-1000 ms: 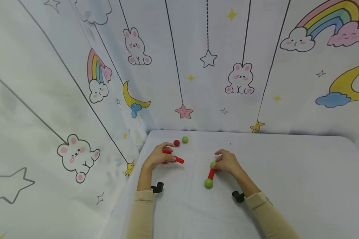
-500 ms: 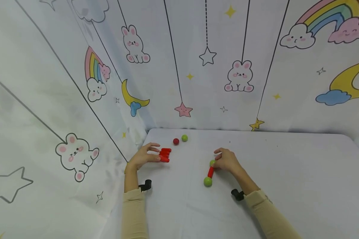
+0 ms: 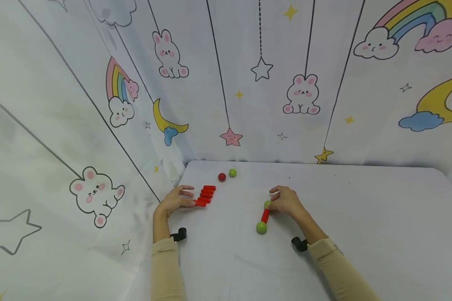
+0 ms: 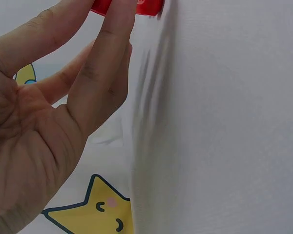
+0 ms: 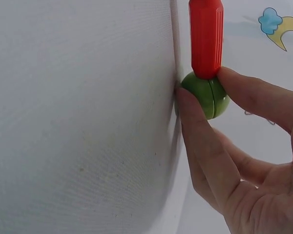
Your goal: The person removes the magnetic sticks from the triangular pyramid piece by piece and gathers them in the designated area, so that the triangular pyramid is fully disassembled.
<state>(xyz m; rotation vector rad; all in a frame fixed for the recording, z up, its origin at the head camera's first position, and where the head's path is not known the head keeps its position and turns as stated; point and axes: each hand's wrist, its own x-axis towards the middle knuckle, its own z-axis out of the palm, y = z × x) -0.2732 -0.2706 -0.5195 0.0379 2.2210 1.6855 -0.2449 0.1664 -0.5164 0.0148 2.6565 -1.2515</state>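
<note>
Several short red rods point(image 3: 206, 195) lie side by side in a slanting row at the table's left. My left hand point(image 3: 173, 201) pinches the nearest red rod point(image 3: 200, 204) by its left end, with thumb and fingertip. In the left wrist view, red rod point(image 4: 149, 7) shows at the top edge, partly behind a finger. My right hand point(image 3: 287, 201) pinches a green ball point(image 5: 202, 92) between thumb and finger. A red rod point(image 5: 206, 39) is joined to that ball, with a second green ball point(image 3: 261, 227) at its lower end.
A loose red ball point(image 3: 222, 177) and a green ball point(image 3: 232, 172) lie beyond the rods. The white-covered table point(image 3: 361, 234) meets a printed curtain point(image 3: 263, 108) at the back and left.
My left hand has moved left and slightly toward me, bringing a red rod to the near end of the row. My right hand stays put with the green ball.
</note>
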